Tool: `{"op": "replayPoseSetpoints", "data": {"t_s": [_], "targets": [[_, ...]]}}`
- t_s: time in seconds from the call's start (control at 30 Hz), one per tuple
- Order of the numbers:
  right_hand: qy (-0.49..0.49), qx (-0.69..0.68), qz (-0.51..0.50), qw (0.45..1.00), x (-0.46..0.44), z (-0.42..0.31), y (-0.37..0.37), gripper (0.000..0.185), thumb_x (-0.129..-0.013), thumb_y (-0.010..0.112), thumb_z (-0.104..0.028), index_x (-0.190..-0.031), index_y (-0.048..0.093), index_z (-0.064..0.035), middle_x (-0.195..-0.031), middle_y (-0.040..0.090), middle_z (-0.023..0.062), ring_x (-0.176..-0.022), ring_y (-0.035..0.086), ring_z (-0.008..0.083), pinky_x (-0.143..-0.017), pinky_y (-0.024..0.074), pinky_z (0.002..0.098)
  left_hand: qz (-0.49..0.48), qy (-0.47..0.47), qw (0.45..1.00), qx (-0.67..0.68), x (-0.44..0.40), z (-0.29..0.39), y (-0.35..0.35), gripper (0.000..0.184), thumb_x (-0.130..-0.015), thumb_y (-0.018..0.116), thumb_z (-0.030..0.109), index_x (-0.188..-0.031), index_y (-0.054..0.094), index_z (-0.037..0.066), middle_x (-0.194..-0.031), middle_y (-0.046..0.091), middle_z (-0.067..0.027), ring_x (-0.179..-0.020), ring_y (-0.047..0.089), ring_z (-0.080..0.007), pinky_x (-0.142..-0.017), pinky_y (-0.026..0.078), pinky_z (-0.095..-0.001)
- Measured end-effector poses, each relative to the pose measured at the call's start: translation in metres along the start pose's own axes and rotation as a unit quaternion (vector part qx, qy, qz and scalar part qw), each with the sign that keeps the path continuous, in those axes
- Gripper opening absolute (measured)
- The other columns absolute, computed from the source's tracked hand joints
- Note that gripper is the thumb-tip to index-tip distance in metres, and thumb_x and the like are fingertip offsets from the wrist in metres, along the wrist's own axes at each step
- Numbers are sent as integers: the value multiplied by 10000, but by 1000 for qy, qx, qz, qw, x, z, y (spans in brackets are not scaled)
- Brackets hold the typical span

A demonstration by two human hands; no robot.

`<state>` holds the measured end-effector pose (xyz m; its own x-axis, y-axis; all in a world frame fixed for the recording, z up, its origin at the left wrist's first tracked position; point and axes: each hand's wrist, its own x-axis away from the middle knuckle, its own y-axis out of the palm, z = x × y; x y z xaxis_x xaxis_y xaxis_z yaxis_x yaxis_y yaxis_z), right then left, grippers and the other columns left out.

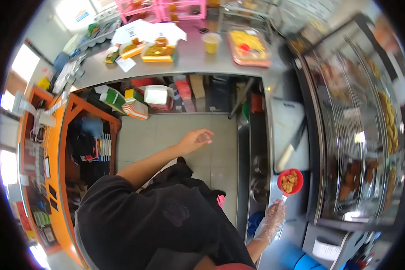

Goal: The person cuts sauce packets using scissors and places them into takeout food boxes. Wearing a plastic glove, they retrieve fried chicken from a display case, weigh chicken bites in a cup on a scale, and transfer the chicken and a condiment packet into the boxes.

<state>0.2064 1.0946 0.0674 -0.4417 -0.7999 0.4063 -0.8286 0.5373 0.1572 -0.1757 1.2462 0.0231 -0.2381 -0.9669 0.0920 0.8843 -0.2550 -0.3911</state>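
My right hand (273,218), in a clear plastic glove, is closed around the pale handle of a red scoop (281,184). Small golden-brown food pieces (290,181) fill the scoop's bowl, held level above the right-hand counter. Just beyond the scoop, a knife (293,144) with a cream handle lies on a white cutting board (281,118). My left hand (197,140) is bare and hangs over the floor in front of my body. Its fingers are loosely curled, with a gap to the thumb and nothing visible in them.
A glass display cabinet (321,148) with trays of food borders the right counter. On the steel counter (191,64) ahead stand food boxes (158,54), a yellow cup (211,43) and a tray of shredded yellow food (249,45). An orange wooden counter (58,166) is on the left.
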Motion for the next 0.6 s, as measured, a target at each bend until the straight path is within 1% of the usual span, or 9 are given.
{"op": "replayPoseSetpoints", "data": {"t_s": [0.03, 0.1, 0.17, 0.2, 0.27, 0.33, 0.4, 0.5, 0.6], "targets": [[19, 31, -86, 996, -30, 15, 13, 195, -940, 491, -262, -870, 544, -88, -683, 476, -22, -527, 397, 45, -442, 292, 183, 32, -5, 999, 1, 6, -13, -30, 349, -848, 643, 263, -1146, 565, 100, -918, 601, -19, -673, 539, -106, -633, 471, -257], [3, 117, -106, 987, -38, 6, 118, 268, -929, 521, -336, -815, 534, -95, -527, 375, -49, -418, 345, 53, -382, 258, 200, 97, -15, 995, 1, 20, -41, -86, 349, -846, 644, 255, -1148, 564, 100, -918, 602, -19, -671, 535, -100, -634, 469, -254], [60, -3, -295, 954, -61, 15, 196, 269, -949, 486, -337, -848, 515, -89, -516, 371, -48, -406, 339, 53, -370, 263, 213, 158, -21, 987, -5, 31, -65, -140, 354, -843, 646, 248, -1152, 561, 98, -917, 602, -18, -680, 534, -93, -638, 466, -248], [91, -7, -347, 934, -60, 10, 242, 255, -959, 466, -322, -870, 506, -86, -505, 361, -58, -395, 323, 48, -373, 255, 213, 190, -29, 981, 13, 33, -72, -165, 349, -840, 650, 234, -1146, 561, 91, -916, 606, -18, -678, 533, -95, -628, 465, -251], [94, 11, -370, 924, -52, 10, 331, 238, -960, 466, -308, -890, 503, -83, -488, 332, -68, -387, 304, 43, -380, 240, 212, 248, -47, 967, 45, 37, -83, -214, 340, -835, 657, 206, -1136, 561, 77, -915, 613, -20, -674, 533, -99, -606, 464, -256], [132, -5, -378, 916, -53, 15, 409, 189, -953, 487, -222, -898, 524, -45, -528, 369, -57, -426, 335, 40, -407, 260, 207, 303, -51, 951, 29, 30, -96, -257, 340, -837, 655, 181, -1143, 556, 70, -928, 605, -25, -689, 531, -94, -613, 460, -243], [130, 13, -439, 889, -41, 12, 484, 190, -940, 513, -194, -922, 552, -9, -557, 383, -49, -461, 344, 38, -438, 261, 202, 351, -49, 934, 42, 19, -113, -295, 341, -838, 654, 160, -1148, 552, 61, -943, 594, -27, -707, 530, -88, -620, 456, -230], [148, 87, -440, 882, -15, 4, 585, 228, -930, 534, -204, -955, 567, 20, -581, 388, -48, -492, 346, 35, -461, 254, 201, 402, -62, 909, 88, 0, -133, -337, 356, -840, 648, 113, -1170, 533, 48, -971, 568, -29, -743, 526, -83, -627, 445, -213], [157, 111, -475, 859, -22, 25, 669, 255, -918, 556, -219, -971, 581, 29, -581, 381, -54, -494, 339, 37, -462, 244, 206, 492, -57, 859, 133, -18, -164, -367, 346, -846, 637, 98, -1162, 512, 33, -960, 567, -37, -770, 532, -89, -633, 449, -221]]}}
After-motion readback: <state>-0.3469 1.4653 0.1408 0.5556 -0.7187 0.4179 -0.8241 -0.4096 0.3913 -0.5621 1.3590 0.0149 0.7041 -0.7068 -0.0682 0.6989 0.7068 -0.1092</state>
